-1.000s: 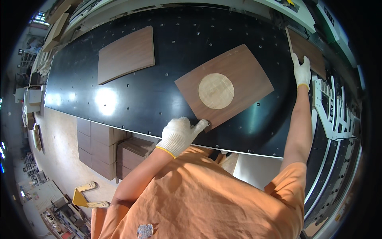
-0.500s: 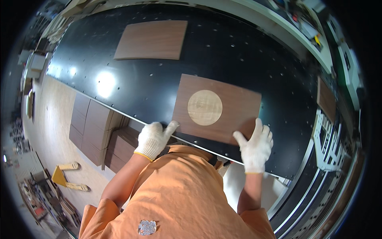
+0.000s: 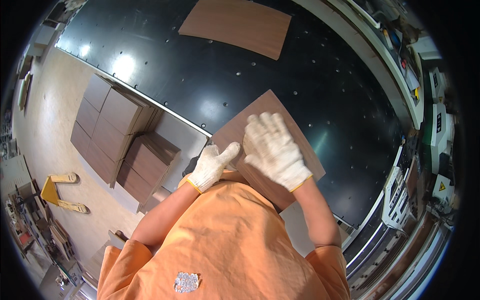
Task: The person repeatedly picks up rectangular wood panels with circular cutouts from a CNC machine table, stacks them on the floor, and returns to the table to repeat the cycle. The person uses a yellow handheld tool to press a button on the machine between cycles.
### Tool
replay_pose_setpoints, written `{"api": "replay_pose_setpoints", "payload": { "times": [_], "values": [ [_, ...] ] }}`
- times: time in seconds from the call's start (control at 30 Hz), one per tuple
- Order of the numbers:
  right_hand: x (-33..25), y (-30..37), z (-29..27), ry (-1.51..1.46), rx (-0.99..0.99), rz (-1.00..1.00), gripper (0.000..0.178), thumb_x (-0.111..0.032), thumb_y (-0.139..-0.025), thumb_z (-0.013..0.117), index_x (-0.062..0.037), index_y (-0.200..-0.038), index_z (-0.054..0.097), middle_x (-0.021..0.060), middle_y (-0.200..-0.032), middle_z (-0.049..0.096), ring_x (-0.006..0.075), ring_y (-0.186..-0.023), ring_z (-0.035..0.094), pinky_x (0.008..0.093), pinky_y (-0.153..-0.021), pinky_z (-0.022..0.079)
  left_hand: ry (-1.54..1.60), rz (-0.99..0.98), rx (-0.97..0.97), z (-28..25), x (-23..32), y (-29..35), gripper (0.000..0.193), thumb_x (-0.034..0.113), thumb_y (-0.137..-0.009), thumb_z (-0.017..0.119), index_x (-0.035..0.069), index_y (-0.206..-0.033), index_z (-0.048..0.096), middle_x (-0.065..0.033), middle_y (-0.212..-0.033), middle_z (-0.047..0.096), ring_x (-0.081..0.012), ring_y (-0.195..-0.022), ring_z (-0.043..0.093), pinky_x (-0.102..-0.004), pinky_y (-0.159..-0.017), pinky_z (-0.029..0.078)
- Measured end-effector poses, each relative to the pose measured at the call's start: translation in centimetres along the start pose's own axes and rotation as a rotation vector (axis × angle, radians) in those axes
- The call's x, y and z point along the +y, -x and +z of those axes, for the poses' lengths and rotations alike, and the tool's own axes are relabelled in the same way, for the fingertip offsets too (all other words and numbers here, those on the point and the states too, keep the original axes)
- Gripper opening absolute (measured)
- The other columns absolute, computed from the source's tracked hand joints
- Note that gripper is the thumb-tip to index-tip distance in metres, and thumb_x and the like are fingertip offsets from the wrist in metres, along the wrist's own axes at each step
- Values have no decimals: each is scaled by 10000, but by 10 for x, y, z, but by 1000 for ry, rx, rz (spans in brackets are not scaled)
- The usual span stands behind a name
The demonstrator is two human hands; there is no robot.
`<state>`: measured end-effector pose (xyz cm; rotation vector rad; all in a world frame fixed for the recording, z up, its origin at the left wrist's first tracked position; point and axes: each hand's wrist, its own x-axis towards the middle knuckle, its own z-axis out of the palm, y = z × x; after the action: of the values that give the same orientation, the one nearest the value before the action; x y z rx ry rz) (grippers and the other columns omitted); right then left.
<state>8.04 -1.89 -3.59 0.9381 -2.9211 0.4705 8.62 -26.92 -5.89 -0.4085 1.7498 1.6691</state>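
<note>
A brown wooden board (image 3: 305, 145) lies turned at an angle on the black table, its near corner jutting over the front edge. My left hand (image 3: 207, 167), in a white knitted glove, holds the board's left edge, thumb on top and the other fingers mostly out of sight. Stretched flat over the middle of the board is my gloved right hand (image 3: 277, 152), fingers extended and slightly blurred. Beneath its palm side, a sliver of the pale round disc (image 3: 245, 145) shows; the right hand covers the rest.
A second brown board (image 3: 237, 25) lies farther back on the black table (image 3: 190, 95), which is dotted with small holes. Stacks of brown boards (image 3: 107, 125) stand at the left below the table edge. A yellow pallet jack (image 3: 55, 192) sits on the floor. White machine parts (image 3: 397, 197) line the right.
The board has rotated and come nearer to me, over the table edge. My right hand has moved from its right corner onto the disc. The view has shifted too.
</note>
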Motion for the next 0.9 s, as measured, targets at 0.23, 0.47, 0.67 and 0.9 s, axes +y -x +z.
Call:
{"api": "replay_pose_setpoints", "payload": {
  "times": [0.23, 0.47, 0.67, 0.9],
  "values": [
    [25, 25, -17, 178, -6, 461, 882, -419, -1010, 810, 17, -1679, 435, 230, -1729, 495, 487, -1636, 394, 567, -1399, 237, 49, -4, -18, -23, 2, -6, 617, 528, -1061, 776, -89, -1037, 770, -83, -849, 709, -172, -796, 643, -374, -733, 542],
    [-10, 44, -5, 23, 92, 595, 824, -315, -949, 864, -31, -1638, 512, 233, -1697, 523, 488, -1566, 474, 578, -1336, 367, 50, -142, 90, -61, 4, -19, 610, 582, -1075, 764, -22, -986, 745, -58, -782, 694, -112, -617, 591, -281, -537, 445],
    [-28, -48, 23, -36, 363, 339, 699, -173, -834, 922, -33, -1471, 670, 234, -1618, 600, 499, -1452, 574, 569, -1237, 476, 3, -38, 262, -118, 16, -13, 751, 668, -1049, 742, -39, -797, 724, -12, -567, 530, -116, -489, 458, -321, -492, 378],
    [-24, -191, 43, 114, 420, 212, 579, -314, -927, 880, -53, -1411, 697, 195, -1548, 629, 460, -1441, 575, 568, -1227, 472, 10, -72, 263, -149, 24, 1, 572, 533, -1025, 837, -21, -896, 774, -45, -695, 666, -131, -582, 557, -335, -546, 417]
  ]
}}
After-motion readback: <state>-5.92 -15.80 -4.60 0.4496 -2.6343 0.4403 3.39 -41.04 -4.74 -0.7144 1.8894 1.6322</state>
